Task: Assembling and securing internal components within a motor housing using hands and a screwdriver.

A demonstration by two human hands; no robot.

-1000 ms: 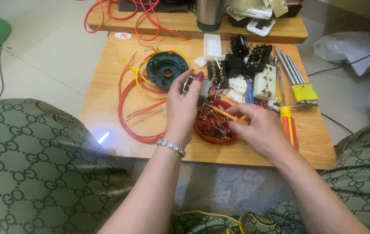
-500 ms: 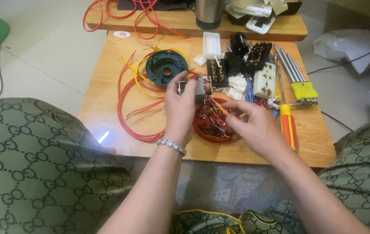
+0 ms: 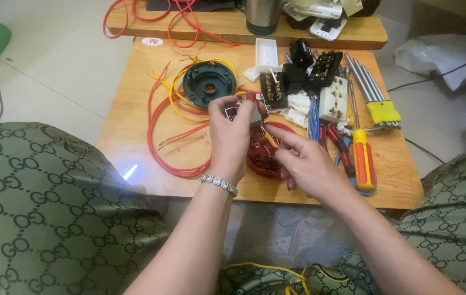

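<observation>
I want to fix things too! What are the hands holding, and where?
The left hand pinches a small metal switch part by its sides, between fingers and thumb. The right hand reaches into the red dish; whether its grip holds anything cannot be told.

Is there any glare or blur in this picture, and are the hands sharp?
Head view: even daylight with soft shadows; one bright glare spot lies on the table near its front edge; left hand and right hand are fairly sharp; the edges bend slightly.

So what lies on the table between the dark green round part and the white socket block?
In the head view, between the dark green round part and the white socket block lie a black terminal block and small white connectors.
</observation>
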